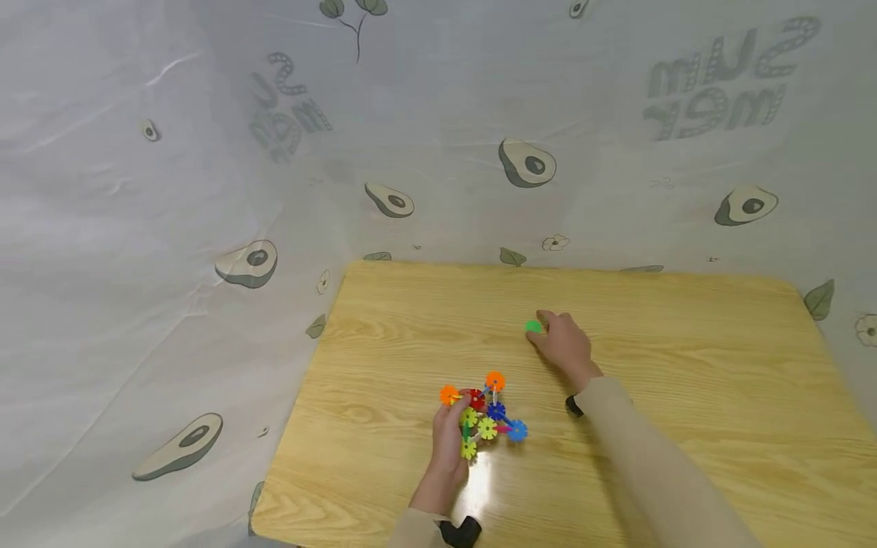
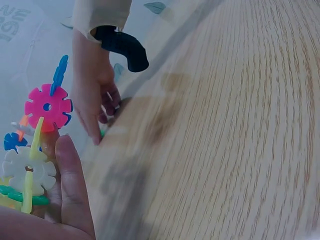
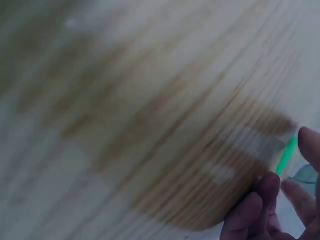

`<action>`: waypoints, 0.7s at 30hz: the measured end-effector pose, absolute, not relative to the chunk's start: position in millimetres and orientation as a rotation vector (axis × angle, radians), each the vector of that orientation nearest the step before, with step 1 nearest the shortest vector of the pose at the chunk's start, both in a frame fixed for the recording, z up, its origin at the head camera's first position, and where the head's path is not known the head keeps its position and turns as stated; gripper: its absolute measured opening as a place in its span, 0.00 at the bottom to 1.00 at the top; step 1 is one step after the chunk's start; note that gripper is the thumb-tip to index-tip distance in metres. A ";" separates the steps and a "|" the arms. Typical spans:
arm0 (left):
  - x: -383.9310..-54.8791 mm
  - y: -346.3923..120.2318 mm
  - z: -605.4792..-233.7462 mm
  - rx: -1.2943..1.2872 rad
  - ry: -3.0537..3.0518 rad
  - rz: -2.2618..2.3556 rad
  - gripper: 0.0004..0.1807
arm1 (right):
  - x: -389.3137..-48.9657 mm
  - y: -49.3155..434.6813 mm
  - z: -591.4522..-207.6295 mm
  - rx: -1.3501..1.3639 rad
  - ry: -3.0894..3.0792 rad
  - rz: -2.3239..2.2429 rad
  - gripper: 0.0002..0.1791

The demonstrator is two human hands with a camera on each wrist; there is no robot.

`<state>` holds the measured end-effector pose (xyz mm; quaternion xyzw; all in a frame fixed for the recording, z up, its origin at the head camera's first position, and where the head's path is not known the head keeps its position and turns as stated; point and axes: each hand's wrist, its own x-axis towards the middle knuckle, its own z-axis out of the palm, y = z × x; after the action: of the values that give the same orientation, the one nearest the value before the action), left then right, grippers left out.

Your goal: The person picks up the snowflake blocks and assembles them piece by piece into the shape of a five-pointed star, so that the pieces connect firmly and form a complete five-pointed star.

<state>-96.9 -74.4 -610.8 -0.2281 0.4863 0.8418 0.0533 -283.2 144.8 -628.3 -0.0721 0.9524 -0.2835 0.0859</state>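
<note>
My left hand (image 1: 448, 438) holds a joined cluster of notched plastic snowflake discs (image 1: 487, 428) above the table's near middle. Orange, red, yellow, blue, pink, green and white pieces are slotted together at angles. In the left wrist view, a pink disc (image 2: 47, 107) and a white disc (image 2: 29, 170) stand by the fingers. Farther back and to the right, my right hand (image 1: 565, 346) pinches a single green snowflake disc (image 1: 533, 326) between thumb and fingertips, at the tabletop. Edge-on, the green disc (image 3: 286, 156) shows between the fingertips in the right wrist view.
The light wood table (image 1: 712, 365) has its far edge against a hanging pale sheet (image 1: 445, 99) printed with avocados and leaves. The sheet also hangs along the left side. Each wrist wears a black band (image 1: 460, 531).
</note>
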 end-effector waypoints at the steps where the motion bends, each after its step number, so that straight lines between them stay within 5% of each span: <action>1: -97.1 -72.5 -611.2 -0.678 1.478 2.562 0.16 | -284.0 148.2 -628.6 -0.217 2.853 -0.806 0.32; 13: -103.8 -60.6 -619.2 -0.705 1.360 2.547 0.40 | -252.9 166.1 -614.4 -0.249 2.675 -0.881 0.17; 21: -114.8 -48.2 -625.8 -0.716 1.333 2.584 0.26 | -187.1 164.9 -608.7 -0.004 2.524 -1.438 0.18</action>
<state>-114.8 -48.2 -625.8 -0.2386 0.4439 0.8606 0.0734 -187.1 164.9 -608.7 -0.0013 0.8629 -0.4914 0.1180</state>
